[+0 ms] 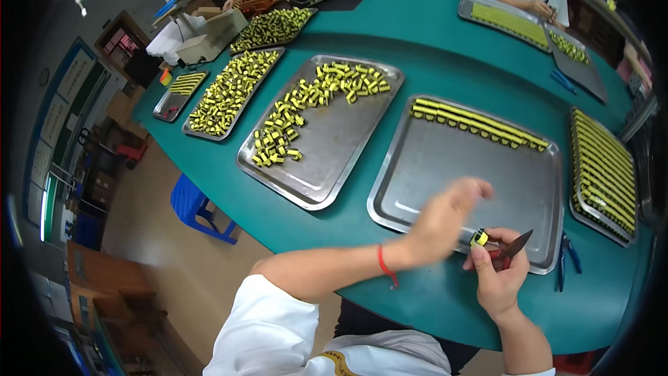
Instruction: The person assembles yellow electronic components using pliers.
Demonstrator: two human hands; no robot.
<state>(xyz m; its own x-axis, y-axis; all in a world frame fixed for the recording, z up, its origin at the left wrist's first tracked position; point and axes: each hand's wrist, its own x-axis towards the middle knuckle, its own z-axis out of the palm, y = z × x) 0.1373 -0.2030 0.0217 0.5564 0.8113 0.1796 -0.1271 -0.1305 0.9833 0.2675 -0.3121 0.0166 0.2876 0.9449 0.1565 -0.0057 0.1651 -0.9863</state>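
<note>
**Small blocky yellow-and-black part (479, 237) pinched in the right hand (497, 275), left hand (442, 223) apart from it**

I find the part between the right hand's thumb and fingers, in front of the near rim of a shallow rectangular metal tray (452, 160). It is too small for me to settle its long axis. The same hand carries a dark pointed blade with a red handle (516, 244); the tip points up and to the right, away from the part.

The relation I watch is between the hands: the right one is nearer, since it has the part, while the left lies to its left and farther out, over the tray, fingers toward the right. The left is blurred, so I cannot tell whether it is spread or pinching anything.

At the tray's far side lie packed rows of yellow-and-black parts (476, 123). To the left, another metal tray (334, 146) bears loose yellow-and-black pieces (282, 125). Blue-handled pliers (567, 261) lie right of the near tray on the green table (327, 231).
</note>
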